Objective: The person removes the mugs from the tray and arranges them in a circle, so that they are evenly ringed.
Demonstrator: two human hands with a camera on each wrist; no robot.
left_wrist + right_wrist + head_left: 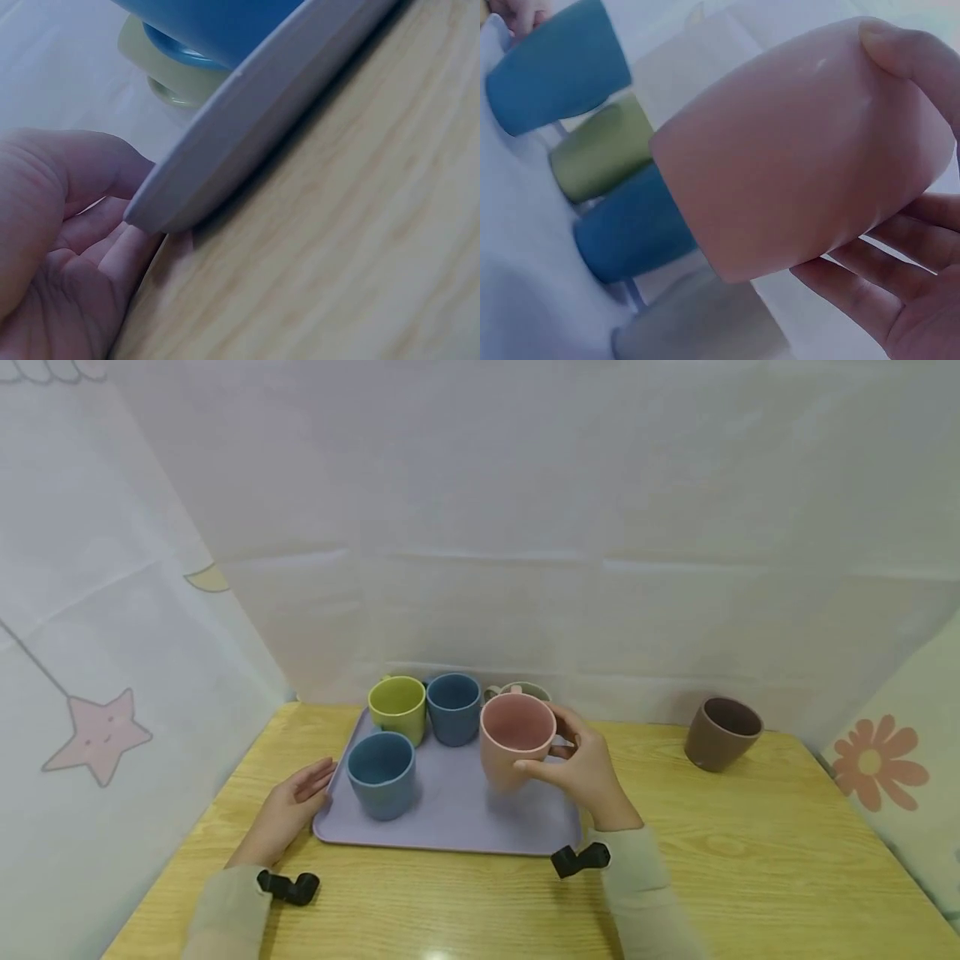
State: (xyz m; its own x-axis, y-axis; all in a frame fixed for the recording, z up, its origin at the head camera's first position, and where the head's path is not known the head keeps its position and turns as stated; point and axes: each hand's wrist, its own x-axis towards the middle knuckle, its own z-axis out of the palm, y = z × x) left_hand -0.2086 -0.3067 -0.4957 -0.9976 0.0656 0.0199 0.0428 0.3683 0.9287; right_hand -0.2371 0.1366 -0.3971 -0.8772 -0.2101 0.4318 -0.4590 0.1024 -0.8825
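Note:
My right hand grips a pink mug, thumb on the near side and fingers around the far side. The mug is upright, above the right part of a lilac tray. At the tray's left edge is my left hand, its fingers relaxed and touching the rim in the left wrist view. A lighter blue mug stands at the tray's front left. Behind it stand a yellow-green mug and a darker blue mug. A pale grey-green mug is partly hidden behind the pink one.
On the wooden table, a brown mug stands off to the right of the tray. White printed cloth hangs close behind the table and along both sides.

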